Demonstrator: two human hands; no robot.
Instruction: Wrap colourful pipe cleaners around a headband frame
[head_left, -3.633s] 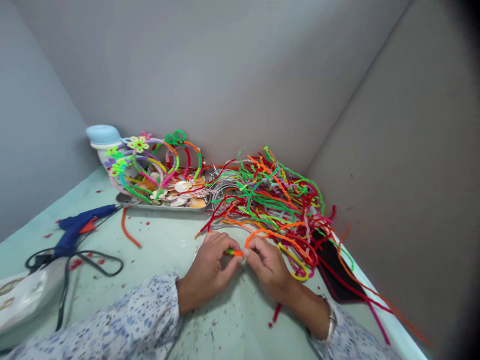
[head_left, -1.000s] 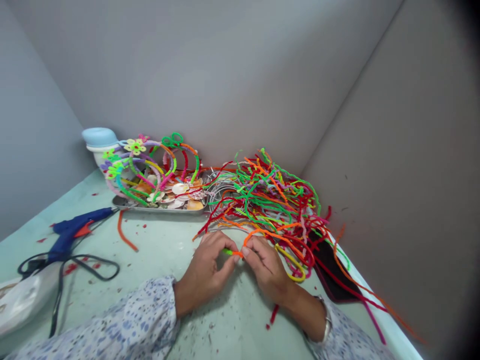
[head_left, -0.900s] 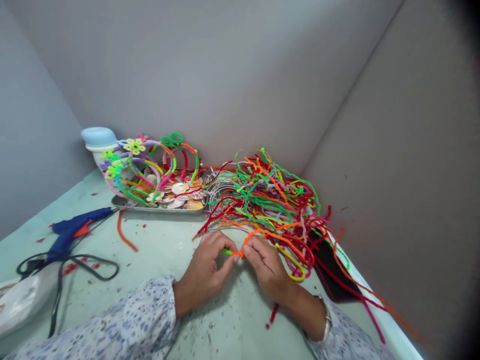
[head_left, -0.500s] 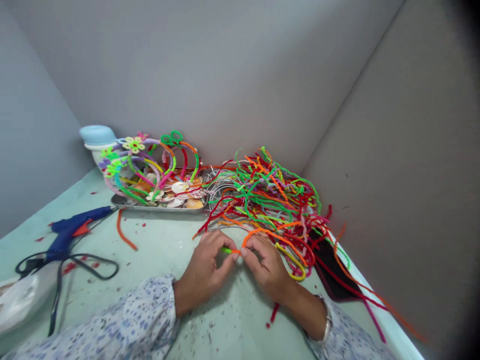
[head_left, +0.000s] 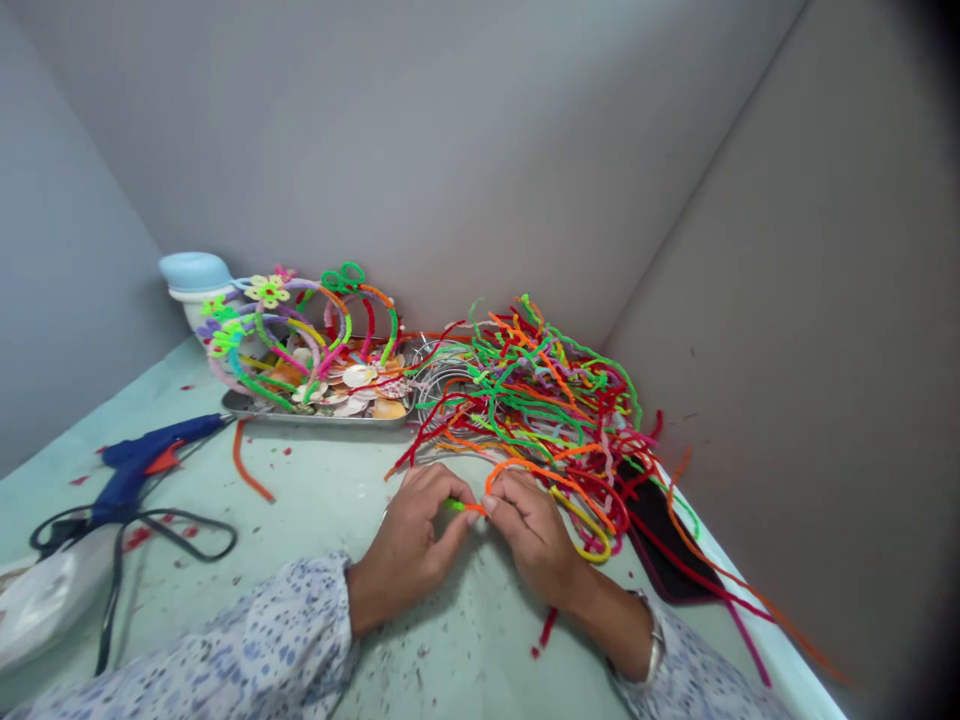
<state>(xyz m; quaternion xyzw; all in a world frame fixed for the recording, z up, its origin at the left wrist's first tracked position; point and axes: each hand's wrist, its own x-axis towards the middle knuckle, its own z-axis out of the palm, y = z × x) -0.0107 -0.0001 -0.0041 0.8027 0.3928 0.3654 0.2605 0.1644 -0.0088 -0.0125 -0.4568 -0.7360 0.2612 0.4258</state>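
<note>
Well, two bare hands close together, low over a pale green surface (head_left: 315, 500): the left hand (head_left: 412, 550) and the right hand (head_left: 536, 540). Fingers (head_left: 459, 528) on both hands curled and pinching, tips nearly meeting, not spread. Right between them, a bit of green pipe cleaner (head_left: 454, 505) sticking out to the left, its end pressed against an orange pipe cleaner (head_left: 525, 466). From that pinch, the orange one curving up over the right hand and off toward a big messy pile of pipe cleaners (head_left: 547, 400) in red, green, orange and yellow. Just beside the right hand, a yellow loop (head_left: 581, 525) from that pile. Partly under the pile, a dark phone (head_left: 660, 540).

Farther back, a metal tray (head_left: 315, 422) with shells (head_left: 360, 377) and bright fuzzy headbands (head_left: 300, 320), some with little flowers. Next to the tray, round wire hoops (head_left: 442, 380). Off to the left, a blue glue gun (head_left: 142, 460) with a black cord (head_left: 180, 530), and a loose orange pipe cleaner (head_left: 247, 475) near the tray. Small red bits (head_left: 547, 628) on the surface below the right hand. Speckled sleeves (head_left: 277, 630) on both arms, and a metal band (head_left: 656, 640) on the right wrist.
</note>
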